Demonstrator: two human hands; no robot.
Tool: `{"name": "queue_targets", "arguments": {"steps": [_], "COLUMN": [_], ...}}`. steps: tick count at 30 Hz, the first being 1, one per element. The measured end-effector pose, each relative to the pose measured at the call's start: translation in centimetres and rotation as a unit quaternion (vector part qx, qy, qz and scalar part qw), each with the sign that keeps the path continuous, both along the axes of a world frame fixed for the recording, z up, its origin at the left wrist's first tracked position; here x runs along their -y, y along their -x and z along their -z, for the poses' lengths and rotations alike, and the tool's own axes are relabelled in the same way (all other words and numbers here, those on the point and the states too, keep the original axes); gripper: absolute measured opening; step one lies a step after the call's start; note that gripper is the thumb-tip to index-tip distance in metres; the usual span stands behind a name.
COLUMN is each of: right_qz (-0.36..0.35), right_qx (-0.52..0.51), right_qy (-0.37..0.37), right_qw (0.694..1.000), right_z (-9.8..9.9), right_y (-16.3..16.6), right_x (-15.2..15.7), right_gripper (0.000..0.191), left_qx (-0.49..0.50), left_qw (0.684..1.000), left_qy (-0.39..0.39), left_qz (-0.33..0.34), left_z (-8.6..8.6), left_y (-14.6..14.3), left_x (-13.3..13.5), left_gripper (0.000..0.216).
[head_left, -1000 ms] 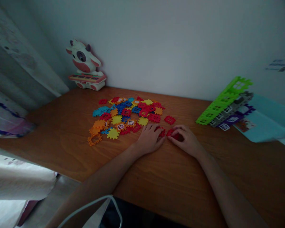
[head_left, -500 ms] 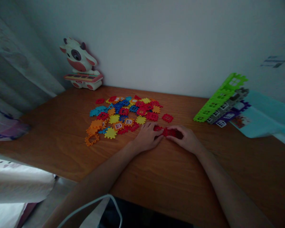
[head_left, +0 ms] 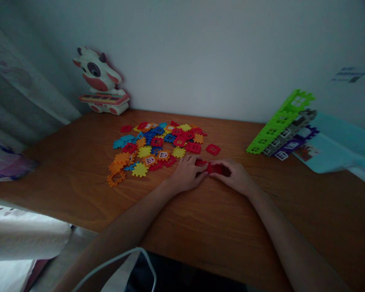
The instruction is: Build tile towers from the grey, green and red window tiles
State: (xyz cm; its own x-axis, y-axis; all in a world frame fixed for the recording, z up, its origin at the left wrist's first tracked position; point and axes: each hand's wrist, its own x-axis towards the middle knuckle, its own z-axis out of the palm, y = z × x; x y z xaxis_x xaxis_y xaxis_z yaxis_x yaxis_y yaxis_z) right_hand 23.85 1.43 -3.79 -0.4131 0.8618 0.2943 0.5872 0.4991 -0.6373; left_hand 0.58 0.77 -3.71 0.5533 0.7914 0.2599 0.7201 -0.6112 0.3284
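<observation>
On the wooden table (head_left: 225, 227) my left hand (head_left: 187, 174) and my right hand (head_left: 235, 176) meet over red toothed plastic tiles (head_left: 211, 167). The fingers of both hands are curled onto these red tiles, pressing them together on the tabletop. Just behind my hands lies a pile of several flat tiles (head_left: 158, 146) in red, yellow, orange and blue. One loose red tile (head_left: 213, 149) lies apart at the pile's right edge.
A cow-shaped toy piano (head_left: 100, 87) stands at the back left by the wall. At the back right, green, grey and purple tile strips (head_left: 281, 129) lean on a light blue box (head_left: 337, 148). A curtain (head_left: 21, 93) hangs left.
My hands have come closer together, pushing the red tiles into one another. The view has drifted slightly, so everything sits a little further left and higher.
</observation>
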Motion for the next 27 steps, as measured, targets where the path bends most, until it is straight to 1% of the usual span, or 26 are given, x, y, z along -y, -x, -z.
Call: {"name": "queue_targets", "arguments": {"steps": [4, 7, 9, 11, 14, 16, 18, 21, 24, 27], "right_qz": [0.023, 0.048, 0.050, 0.031, 0.007, 0.016, 0.039, 0.093, 0.151, 0.183], "right_qx": [-0.030, -0.043, -0.019, 0.026, 0.091, 0.115, 0.124, 0.132, 0.153, 0.157], "right_qy": [0.008, -0.032, -0.056, -0.059, -0.050, -0.055, -0.074, -0.105, -0.117, -0.129], "right_qw": [0.999, 0.997, 0.997, 0.997, 0.995, 0.992, 0.989, 0.981, 0.970, 0.962], "right_z": [-0.3, -0.4, -0.2, 0.2, 0.6, 0.6, 0.5, 0.2, 0.3, 0.7], "right_y": [0.2, 0.3, 0.3, 0.4, 0.5, 0.7, 0.7, 0.6, 0.2, -0.5], "right_x": [0.2, 0.0, -0.2, -0.5, -0.6, -0.6, -0.5, -0.5, -0.6, -1.0], "right_gripper": [0.033, 0.032, 0.037, 0.044, 0.049, 0.049, 0.047, 0.047, 0.048, 0.044], "left_qx": [0.009, 0.013, 0.014, 0.017, 0.021, 0.014, 0.000, -0.013, -0.006, -0.002], "left_qw": [1.000, 1.000, 1.000, 1.000, 0.999, 0.998, 0.996, 0.997, 0.999, 1.000], "left_qy": [0.000, -0.002, -0.002, -0.004, -0.012, -0.015, -0.012, -0.006, -0.012, -0.022], "left_qz": [-0.005, 0.005, 0.016, 0.017, -0.026, -0.067, -0.086, -0.074, -0.052, -0.007], "left_z": [-0.1, -0.2, -0.3, -0.3, -0.2, -0.1, 0.0, -0.1, -0.2, -0.3], "left_y": [-0.1, -0.1, -0.2, -0.2, -0.4, -0.5, -0.5, -0.5, -0.4, -0.2], "left_x": [0.1, 0.3, 0.4, 0.4, 0.6, 0.7, 0.8, 0.7, 0.6, 0.5], "left_gripper": [0.037, 0.037, 0.039, 0.044, 0.058, 0.068, 0.073, 0.066, 0.059, 0.047]}}
